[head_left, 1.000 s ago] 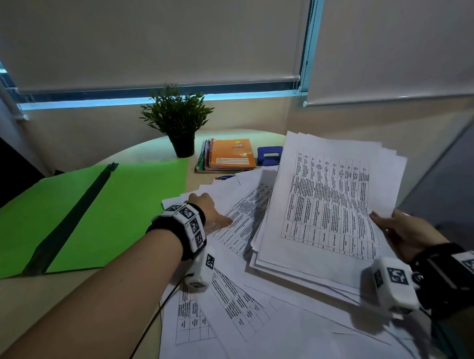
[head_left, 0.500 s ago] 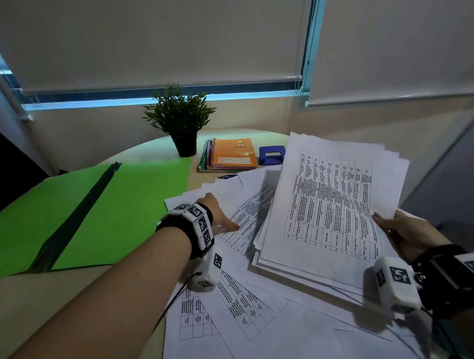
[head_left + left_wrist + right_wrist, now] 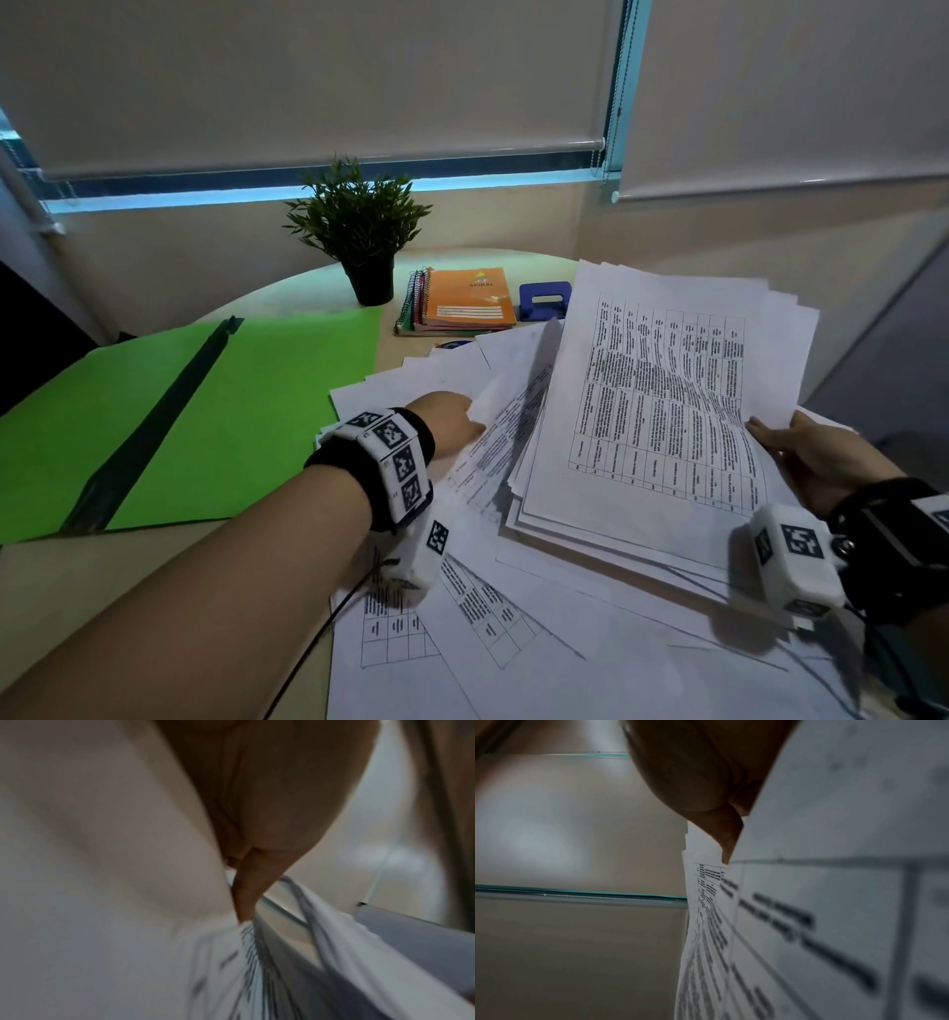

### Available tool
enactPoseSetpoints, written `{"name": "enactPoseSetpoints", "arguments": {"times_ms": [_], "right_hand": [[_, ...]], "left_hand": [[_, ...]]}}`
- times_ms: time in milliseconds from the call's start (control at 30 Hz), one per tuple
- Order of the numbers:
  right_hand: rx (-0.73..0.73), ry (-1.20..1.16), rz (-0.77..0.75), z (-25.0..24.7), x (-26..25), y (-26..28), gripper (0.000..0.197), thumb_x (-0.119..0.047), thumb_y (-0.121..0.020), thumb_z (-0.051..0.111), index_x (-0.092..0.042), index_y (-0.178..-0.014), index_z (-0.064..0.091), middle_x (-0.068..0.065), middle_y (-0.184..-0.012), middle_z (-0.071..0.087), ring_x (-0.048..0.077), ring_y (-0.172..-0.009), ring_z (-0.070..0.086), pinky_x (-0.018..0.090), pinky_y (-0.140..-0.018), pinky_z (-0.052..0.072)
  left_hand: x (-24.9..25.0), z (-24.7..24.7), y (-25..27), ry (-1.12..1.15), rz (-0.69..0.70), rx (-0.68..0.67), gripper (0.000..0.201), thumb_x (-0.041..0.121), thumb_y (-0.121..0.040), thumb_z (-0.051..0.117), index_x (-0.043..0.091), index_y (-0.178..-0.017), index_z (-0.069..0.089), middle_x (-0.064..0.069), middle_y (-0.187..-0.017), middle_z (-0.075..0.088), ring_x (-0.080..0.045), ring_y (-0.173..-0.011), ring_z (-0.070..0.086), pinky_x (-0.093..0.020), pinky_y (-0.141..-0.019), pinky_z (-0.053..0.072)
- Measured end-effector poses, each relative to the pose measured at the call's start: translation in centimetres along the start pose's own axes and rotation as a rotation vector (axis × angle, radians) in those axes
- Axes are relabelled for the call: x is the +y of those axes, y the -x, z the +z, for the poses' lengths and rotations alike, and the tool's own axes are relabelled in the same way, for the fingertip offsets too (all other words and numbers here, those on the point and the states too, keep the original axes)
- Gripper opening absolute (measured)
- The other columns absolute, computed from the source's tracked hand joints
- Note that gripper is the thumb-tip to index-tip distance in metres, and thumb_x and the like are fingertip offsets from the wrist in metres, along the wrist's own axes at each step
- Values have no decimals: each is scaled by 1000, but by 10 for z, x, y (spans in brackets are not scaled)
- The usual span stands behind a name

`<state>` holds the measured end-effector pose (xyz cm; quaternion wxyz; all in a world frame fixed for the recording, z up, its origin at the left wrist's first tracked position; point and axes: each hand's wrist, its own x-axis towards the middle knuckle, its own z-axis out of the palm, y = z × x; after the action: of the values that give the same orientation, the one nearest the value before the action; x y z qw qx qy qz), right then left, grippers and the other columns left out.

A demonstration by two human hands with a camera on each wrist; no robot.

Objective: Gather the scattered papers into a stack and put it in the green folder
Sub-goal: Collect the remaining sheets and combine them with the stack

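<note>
From the head view I see my right hand [image 3: 814,457] holding a loose stack of papers [image 3: 662,411] by its right edge, thumb on top of the printed table and fingers underneath, the stack tilted up off the table with its sheets fanned unevenly. My right wrist view shows the same pinch at close range, the thumb [image 3: 721,833] pressed onto the sheet edges. My left hand [image 3: 449,419] reaches into the scattered papers [image 3: 513,632] that lie spread over the near right part of the table [image 3: 154,570]; its fingers go under a lifted sheet [image 3: 506,406], and the left wrist view, though blurred, shows a fingertip [image 3: 244,898] nipping paper against the palm side, so I read it as gripping that sheet. The green folder [image 3: 231,411] lies open and flat to the left, just beside the papers. Behind it stand a potted plant [image 3: 359,231], spiral notebooks [image 3: 462,303] and a blue hole punch [image 3: 544,300].
</note>
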<state>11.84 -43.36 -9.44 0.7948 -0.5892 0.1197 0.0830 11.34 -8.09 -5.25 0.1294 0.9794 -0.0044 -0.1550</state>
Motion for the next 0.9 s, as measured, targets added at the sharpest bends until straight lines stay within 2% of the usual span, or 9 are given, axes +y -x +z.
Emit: {"name": "enactPoseSetpoints", "arguments": {"times_ms": [167,233,333,433,600,700,800,867,900], "right_hand": [[-37,-5,-33,7,-3,4,19,4,-74,61,-11,-83,69,0,-71,74,8,-60,70,22,-46,54],[-62,22,-29,8,-4,5,25,-7,-49,72,-14,-73,75,0,-71,74,9,-59,70,24,-46,54],[-20,40,-4,5,-5,1,23,4,-88,49,-13,-88,65,0,-68,73,9,-56,69,27,-45,55],[-5,35,10,2,-1,-3,46,4,-95,37,-12,-73,74,-1,-65,73,8,-55,69,25,-45,54],[-14,39,-19,14,-6,4,16,-7,-58,71,-12,-74,73,-1,-68,73,8,-56,69,24,-46,55],[24,20,-2,10,-5,0,23,1,-92,44,-13,-88,63,-2,-62,72,7,-52,68,24,-44,54],[99,36,4,16,-7,4,36,6,-95,35,-12,-80,62,-7,-51,67,0,-44,63,14,-39,48],[107,18,4,21,-8,7,15,6,-88,50,-5,-95,57,-9,-47,65,-2,-41,60,12,-38,48],[60,9,-17,18,-7,4,38,0,-74,69,-3,-109,56,-9,-51,67,-2,-45,62,13,-45,52]], "left_hand": [[2,5,49,-89,50,-154,34,34,-93,50,6,-107,64,-7,-95,57,-22,-85,53,-21,-56,36],[-4,11,63,-43,46,-195,27,33,-91,51,10,-96,65,-6,-90,56,-20,-79,50,-21,-55,35],[-16,17,80,63,27,-224,25,33,-89,56,10,-93,66,-6,-89,60,-19,-79,53,-24,-63,40],[-32,24,93,250,-23,-260,22,31,-84,67,13,-97,71,2,-88,67,-11,-76,60,-20,-68,44],[-48,29,98,754,-205,-48,8,11,-80,71,16,-82,65,9,-64,59,-6,-63,52,-15,-47,44],[-56,29,92,1144,-383,89,21,-2,-81,64,13,-96,62,-3,-94,57,-13,-83,51,-24,-66,57],[-63,31,82,1320,-466,242,41,2,-81,65,17,-117,50,-6,-114,48,-15,-89,45,-36,-86,52],[-67,32,77,1364,-496,301,49,3,-81,64,16,-124,43,-7,-118,44,-20,-95,44,-37,-88,50],[-68,33,76,1375,-505,322,53,3,-81,64,17,-127,40,-7,-120,42,-22,-99,43,-37,-88,50]]}}
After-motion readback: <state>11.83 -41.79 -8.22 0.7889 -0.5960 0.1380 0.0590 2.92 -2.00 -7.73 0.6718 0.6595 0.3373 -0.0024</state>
